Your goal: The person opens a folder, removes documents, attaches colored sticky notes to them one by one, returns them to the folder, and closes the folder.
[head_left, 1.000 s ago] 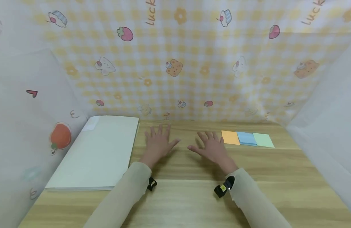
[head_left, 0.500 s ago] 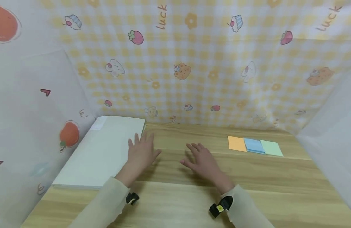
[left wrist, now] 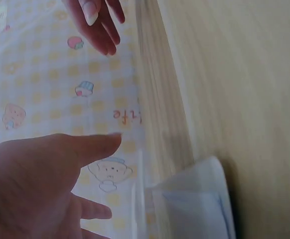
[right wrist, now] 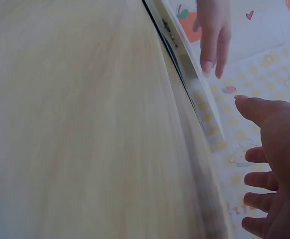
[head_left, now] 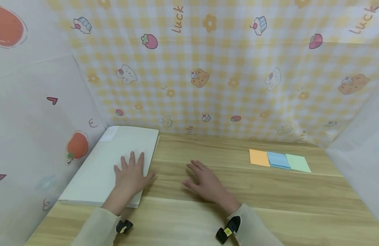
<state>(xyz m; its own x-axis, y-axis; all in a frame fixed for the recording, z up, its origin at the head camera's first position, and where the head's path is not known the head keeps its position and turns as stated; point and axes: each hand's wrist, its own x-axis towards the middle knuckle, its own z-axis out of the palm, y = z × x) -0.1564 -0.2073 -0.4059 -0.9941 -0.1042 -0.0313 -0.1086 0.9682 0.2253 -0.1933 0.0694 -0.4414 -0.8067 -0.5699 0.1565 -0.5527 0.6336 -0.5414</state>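
At the left of the table lies a flat white folder-like item (head_left: pixel 94 174) with a small pale label at its far left corner. My left hand (head_left: pixel 129 178) is spread palm down over its right part, thumb reaching past the right edge. In the left wrist view, a raised white corner (left wrist: pixel 195 211) of the item shows below the left hand (left wrist: pixel 30 184). My right hand (head_left: pixel 206 183) hovers over the middle of the table, fingers loosely extended and holding nothing. The right wrist view shows the right hand (right wrist: pixel 287 149) with fingers apart, and the item's layered edge (right wrist: pixel 185 64) beyond.
An orange sticky note (head_left: pixel 259 158), a blue one (head_left: pixel 278 160) and a pale green one (head_left: pixel 298 163) lie in a row at the right rear of the wooden table (head_left: pixel 254 194). A checked cloth (head_left: pixel 238 58) hangs behind, with white cloth (head_left: pixel 20 130) at the left side.
My left hand has moved left and nearer, from the bare wood onto the white item. The right hand has come left and nearer. The head view has shifted slightly.
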